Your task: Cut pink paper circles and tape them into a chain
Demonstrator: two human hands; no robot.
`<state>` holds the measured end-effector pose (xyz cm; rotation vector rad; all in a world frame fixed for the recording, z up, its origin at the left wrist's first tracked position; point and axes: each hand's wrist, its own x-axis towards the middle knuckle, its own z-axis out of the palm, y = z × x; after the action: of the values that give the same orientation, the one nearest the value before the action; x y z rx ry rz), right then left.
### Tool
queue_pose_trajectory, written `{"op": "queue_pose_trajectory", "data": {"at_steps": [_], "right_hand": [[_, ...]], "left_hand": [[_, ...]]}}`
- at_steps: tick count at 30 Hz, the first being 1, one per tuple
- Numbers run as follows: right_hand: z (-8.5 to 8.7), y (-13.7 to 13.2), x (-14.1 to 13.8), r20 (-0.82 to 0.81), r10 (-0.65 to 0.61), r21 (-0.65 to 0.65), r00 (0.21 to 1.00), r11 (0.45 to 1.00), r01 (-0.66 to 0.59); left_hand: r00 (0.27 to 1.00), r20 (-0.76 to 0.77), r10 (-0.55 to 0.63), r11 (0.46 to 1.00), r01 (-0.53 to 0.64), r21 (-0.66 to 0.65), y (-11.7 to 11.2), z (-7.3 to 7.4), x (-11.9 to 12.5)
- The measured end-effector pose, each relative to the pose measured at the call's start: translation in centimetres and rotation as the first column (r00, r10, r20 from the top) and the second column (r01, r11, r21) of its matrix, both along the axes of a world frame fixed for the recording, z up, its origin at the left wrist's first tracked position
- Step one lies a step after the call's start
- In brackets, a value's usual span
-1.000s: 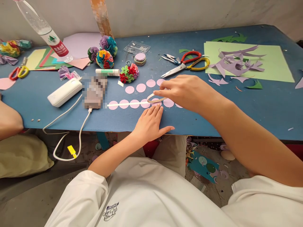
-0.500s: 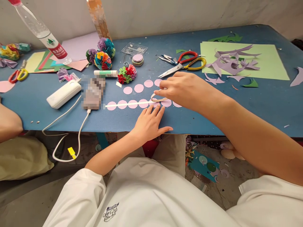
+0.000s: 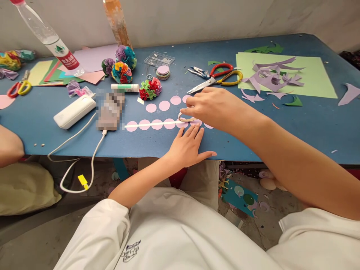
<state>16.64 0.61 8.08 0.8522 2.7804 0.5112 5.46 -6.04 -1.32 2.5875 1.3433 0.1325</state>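
Note:
A row of pink paper circles (image 3: pixel 150 124) lies on the blue table (image 3: pixel 309 123), with a white tape strip (image 3: pixel 157 123) stuck along it. My right hand (image 3: pixel 213 107) pinches the curled free end of the tape (image 3: pixel 186 118) just above the row. Flat on the table near its front edge, my left hand (image 3: pixel 189 146) rests with its fingers spread, the fingertips touching the circles under the tape's curl. A few loose pink circles (image 3: pixel 163 105) sit behind the row.
Red and yellow scissors (image 3: pixel 219 75) and a green sheet (image 3: pixel 287 77) with purple scraps lie at the back right. Paper flower balls (image 3: pixel 122 67), a glue stick (image 3: pixel 125 87), a white power bank (image 3: pixel 74 111) with cable and a bottle (image 3: pixel 47 35) stand left. Another person's arm (image 3: pixel 9 146) shows at far left.
My left hand has slid a little to the right along the row. My right hand keeps its pinch on the tape end, almost in place.

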Motion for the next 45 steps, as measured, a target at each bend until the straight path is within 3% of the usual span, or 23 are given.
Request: {"op": "queue_pose_trajectory", "data": {"at_steps": [7, 22, 34, 45], "right_hand": [[0.2, -0.3, -0.2, -0.016, -0.042, -0.049, 0.999, 0.998, 0.041], [-0.3, 0.0, 0.9, -0.004, 0.003, 0.022, 1.0, 1.0, -0.003], [-1.6, 0.7, 1.6, -0.097, -0.034, -0.089, 0.995, 0.996, 0.026], [-2.0, 0.6, 1.8, -0.115, 0.006, -0.092, 0.993, 0.996, -0.017]], "left_hand": [[0.999, 0.04, 0.009, 1.0, -0.009, -0.006, -0.1, -0.3, -0.2], [1.0, 0.019, 0.004, 1.0, -0.004, 0.01, -0.1, -0.4, -0.2], [1.0, 0.028, 0.002, 1.0, -0.002, 0.012, -0.1, -0.4, -0.2], [0.997, 0.057, -0.042, 0.991, 0.035, 0.128, -0.3, -0.7, -0.4]]}}
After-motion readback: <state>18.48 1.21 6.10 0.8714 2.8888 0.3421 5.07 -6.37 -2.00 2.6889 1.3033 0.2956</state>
